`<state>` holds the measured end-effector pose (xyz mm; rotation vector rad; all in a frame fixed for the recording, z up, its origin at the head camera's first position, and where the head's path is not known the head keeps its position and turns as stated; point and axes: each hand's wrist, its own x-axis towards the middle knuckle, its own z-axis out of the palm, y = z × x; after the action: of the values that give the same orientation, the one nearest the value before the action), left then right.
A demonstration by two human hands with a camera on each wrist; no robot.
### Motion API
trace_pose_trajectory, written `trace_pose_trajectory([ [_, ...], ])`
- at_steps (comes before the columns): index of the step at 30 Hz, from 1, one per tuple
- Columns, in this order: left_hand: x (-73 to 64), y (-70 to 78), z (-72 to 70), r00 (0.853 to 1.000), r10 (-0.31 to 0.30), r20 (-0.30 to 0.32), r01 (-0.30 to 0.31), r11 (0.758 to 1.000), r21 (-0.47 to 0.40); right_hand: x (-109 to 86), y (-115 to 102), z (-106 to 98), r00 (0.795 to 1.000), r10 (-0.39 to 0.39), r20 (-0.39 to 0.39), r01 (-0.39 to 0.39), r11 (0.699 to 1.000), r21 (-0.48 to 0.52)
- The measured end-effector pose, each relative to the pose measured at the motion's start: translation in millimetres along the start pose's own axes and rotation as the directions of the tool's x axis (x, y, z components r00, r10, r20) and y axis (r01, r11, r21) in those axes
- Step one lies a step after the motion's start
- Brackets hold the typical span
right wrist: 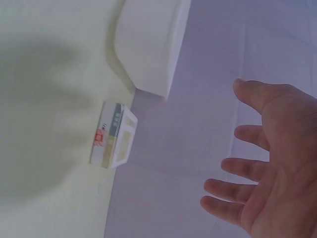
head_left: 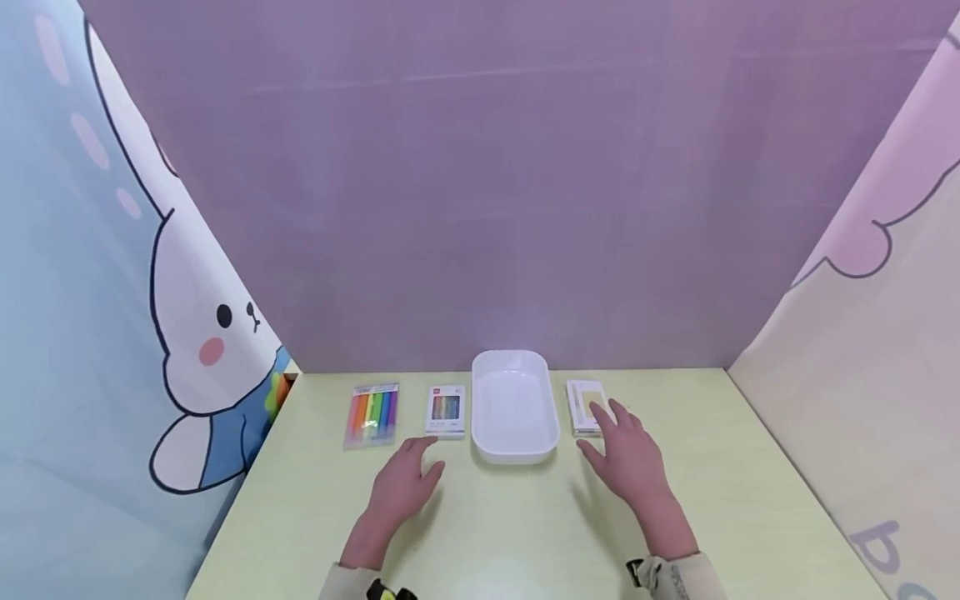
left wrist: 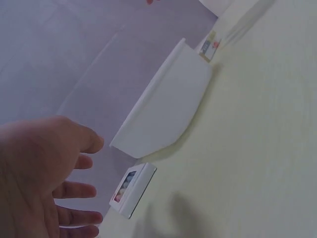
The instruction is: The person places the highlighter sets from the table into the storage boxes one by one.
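Note:
My left hand (head_left: 401,486) hovers above the table, just in front of a small white box (head_left: 446,412) with a window showing coloured sticks. Its fingers are extended and hold nothing, as the left wrist view also shows. On the other side, my right hand (head_left: 628,457) is over the near edge of a small white-and-beige box (head_left: 585,407), which it partly covers in the head view. The right wrist view shows this box (right wrist: 114,135) apart from the spread fingers. Between the hands stands a white rectangular tub (head_left: 514,454) with nothing in it.
A clear pack of rainbow-coloured pens (head_left: 372,415) lies at the left of the row. The pale table (head_left: 517,542) meets a purple backdrop (head_left: 510,208) behind the tub. Printed cloths (head_left: 97,333) hang at both sides.

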<state>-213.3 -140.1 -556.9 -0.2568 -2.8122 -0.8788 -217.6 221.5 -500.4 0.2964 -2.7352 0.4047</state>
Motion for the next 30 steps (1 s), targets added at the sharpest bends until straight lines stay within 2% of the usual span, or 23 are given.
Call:
trace_pose_trajectory([
  [6,22.1,5.2,4.9,0.999,-0.039,0.032,0.044,0.987,-0.154,15.8,3,-9,0.999,-0.004,0.038,0.003,1.000,0.017],
  [11,35.2,6.4,15.1,0.995,-0.076,0.064,0.093,0.944,-0.316,25.7,9,-6,0.999,-0.001,0.054,-0.001,1.000,0.031],
  [15,45.6,6.1,20.9,0.991,-0.106,0.086,0.132,0.907,-0.400,31.6,15,0,0.998,-0.012,0.061,0.009,0.999,0.049],
  [20,60.4,8.2,22.6,0.987,-0.125,0.105,0.160,0.877,-0.453,39.5,24,6,0.996,-0.008,0.088,0.002,0.997,0.075],
  [23,72.5,14.7,20.4,0.984,-0.129,0.124,0.172,0.871,-0.461,47.9,30,10,0.996,0.003,0.088,-0.012,0.994,0.107],
  [28,88.7,22.3,22.1,0.971,-0.158,0.177,0.224,0.854,-0.470,56.7,38,19,0.996,0.008,0.087,-0.023,0.985,0.173],
  [30,92.3,23.1,26.8,0.962,-0.187,0.201,0.263,0.836,-0.482,56.8,40,23,0.995,0.015,0.103,-0.034,0.982,0.185],
])
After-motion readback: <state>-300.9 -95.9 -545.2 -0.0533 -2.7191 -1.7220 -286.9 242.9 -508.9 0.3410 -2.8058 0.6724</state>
